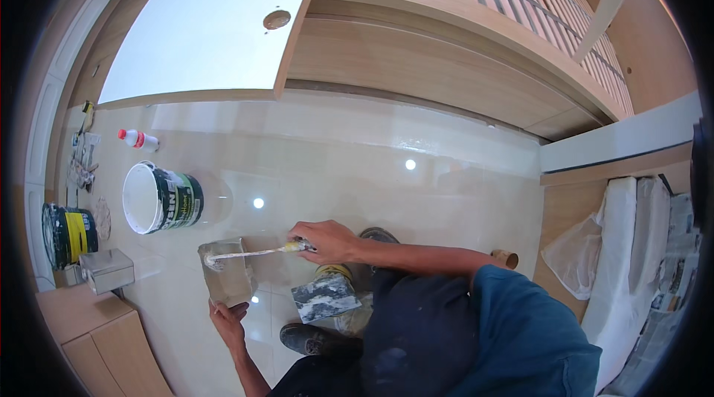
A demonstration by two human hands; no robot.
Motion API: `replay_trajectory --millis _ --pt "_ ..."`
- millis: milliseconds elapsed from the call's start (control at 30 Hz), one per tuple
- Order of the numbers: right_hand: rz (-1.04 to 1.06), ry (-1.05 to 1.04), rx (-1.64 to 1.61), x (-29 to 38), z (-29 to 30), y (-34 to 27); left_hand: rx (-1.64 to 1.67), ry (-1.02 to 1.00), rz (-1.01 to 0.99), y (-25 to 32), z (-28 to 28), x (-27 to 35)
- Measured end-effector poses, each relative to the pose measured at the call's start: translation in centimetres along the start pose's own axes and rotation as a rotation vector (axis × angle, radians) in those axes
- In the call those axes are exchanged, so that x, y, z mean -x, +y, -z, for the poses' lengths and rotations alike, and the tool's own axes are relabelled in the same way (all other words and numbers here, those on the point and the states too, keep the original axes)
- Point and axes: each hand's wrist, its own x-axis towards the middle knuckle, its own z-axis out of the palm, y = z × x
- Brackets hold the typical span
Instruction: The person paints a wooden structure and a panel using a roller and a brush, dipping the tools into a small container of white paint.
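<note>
My right hand (326, 242) grips the yellowish handle of a long thin tool (256, 253), its shaft coated in white. The tool's whitish, clumped head rests inside a shallow rectangular container (227, 284), which looks translucent or metallic. At the container's near edge, my left hand (227, 322) holds the rim, thumb and fingers around its corner. Between my shoes stands a small tub (333, 270), partly covered by a flat dark plate (326, 298) smeared with white. Beyond the container, a paint bucket (181, 199) with a green label shows its white inner side or lid.
A plastic bottle (139, 140) with a red cap lies on the glossy tile floor. To the left are another bucket (70, 235), a metal box (107, 271) and a wooden cabinet (106, 341). A white-topped desk (217, 23) and slatted bed (446, 29) border the far side.
</note>
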Motion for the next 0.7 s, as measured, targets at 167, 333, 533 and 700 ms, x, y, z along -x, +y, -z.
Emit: replay_trajectory --millis 167,333,533,700 --pt "-0.057 -0.024 0.007 0.3 0.0 0.8 0.000 -0.045 -0.052 0.4 -0.8 -0.9" --pt "-0.069 -0.056 0.019 -0.1 -0.6 2.4 0.028 -0.072 -0.041 -3.3 0.4 -2.6" --pt "0.002 -0.038 0.004 -0.1 -2.7 5.1 0.061 -0.019 -0.102 -5.5 -0.1 -2.6" --pt "0.097 0.077 0.046 1.1 -2.8 7.7 0.082 -0.082 0.002 -4.2 -1.5 -2.1"
